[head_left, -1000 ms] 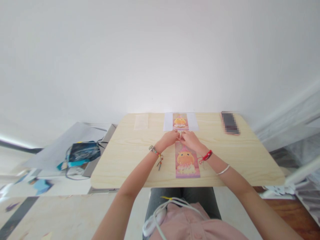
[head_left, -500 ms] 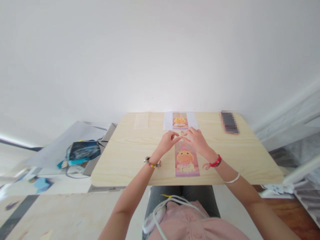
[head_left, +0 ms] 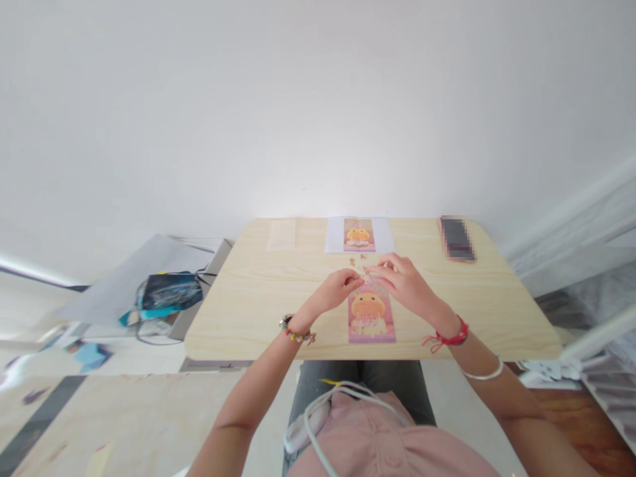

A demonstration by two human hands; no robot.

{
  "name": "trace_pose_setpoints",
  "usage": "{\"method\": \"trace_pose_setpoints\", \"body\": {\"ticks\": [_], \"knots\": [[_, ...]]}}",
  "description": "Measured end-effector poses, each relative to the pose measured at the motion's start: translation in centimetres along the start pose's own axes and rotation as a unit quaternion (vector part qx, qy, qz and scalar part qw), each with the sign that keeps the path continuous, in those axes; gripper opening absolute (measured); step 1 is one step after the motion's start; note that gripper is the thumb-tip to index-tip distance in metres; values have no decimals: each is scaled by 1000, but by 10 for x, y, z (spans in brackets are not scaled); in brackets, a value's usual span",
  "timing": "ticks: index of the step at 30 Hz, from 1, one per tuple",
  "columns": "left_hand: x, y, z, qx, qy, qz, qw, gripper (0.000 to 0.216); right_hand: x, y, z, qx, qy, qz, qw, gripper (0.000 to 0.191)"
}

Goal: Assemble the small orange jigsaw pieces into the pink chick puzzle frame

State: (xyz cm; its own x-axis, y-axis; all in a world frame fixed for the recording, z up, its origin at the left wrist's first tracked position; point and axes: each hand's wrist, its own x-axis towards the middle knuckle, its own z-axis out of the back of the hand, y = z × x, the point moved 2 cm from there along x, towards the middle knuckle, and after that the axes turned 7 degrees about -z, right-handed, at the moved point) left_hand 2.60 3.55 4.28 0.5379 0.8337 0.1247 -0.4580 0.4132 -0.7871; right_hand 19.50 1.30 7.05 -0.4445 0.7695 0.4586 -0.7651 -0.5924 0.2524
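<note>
A pink picture puzzle (head_left: 371, 318) with a yellow cartoon figure and a cake lies flat near the table's front edge. My left hand (head_left: 340, 289) is at its top edge, thumb and forefinger pinched together; whatever is between them is too small to make out. Just to the right, my right hand (head_left: 402, 281) hovers over the upper right of the puzzle with its fingers stretched out and apart. Its fingertips are by a small piece (head_left: 366, 270). Beyond the hands are loose puzzle pieces (head_left: 352, 262).
At the back of the pale wooden table (head_left: 248, 291) a white sheet (head_left: 334, 235) bears a matching picture (head_left: 359, 236). A clear plastic sleeve (head_left: 281, 236) lies at back left, a phone (head_left: 457, 238) at back right. A dark bag (head_left: 169, 291) sits left of the table.
My right hand has drawn back to the right and its fingers have opened out. My left hand stays by the puzzle's top edge. Loose pieces beyond the hands now show.
</note>
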Motion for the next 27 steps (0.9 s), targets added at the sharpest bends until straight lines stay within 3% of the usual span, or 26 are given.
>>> {"method": "trace_pose_setpoints", "body": {"ticks": [5, 8, 15, 22, 27], "knots": [[-4, -7, 7, 21, 52, -3, 998, 21, -1, 0, 1, 1, 7, 34, 999, 19], [-5, -7, 4, 0, 45, -9, 999, 19, -6, 2, -2, 10, -9, 25, 1000, 21], [-15, -4, -16, -79, -78, 14, 994, 20, -23, 12, -5, -1, -88, -43, 995, 19], [-28, -25, -29, 41, -255, -21, 966, 17, -34, 24, -7, -25, -176, -98, 979, 13], [-30, -33, -34, 85, -280, -51, 955, 16, -35, 29, -9, -24, -161, -137, 977, 15]]}}
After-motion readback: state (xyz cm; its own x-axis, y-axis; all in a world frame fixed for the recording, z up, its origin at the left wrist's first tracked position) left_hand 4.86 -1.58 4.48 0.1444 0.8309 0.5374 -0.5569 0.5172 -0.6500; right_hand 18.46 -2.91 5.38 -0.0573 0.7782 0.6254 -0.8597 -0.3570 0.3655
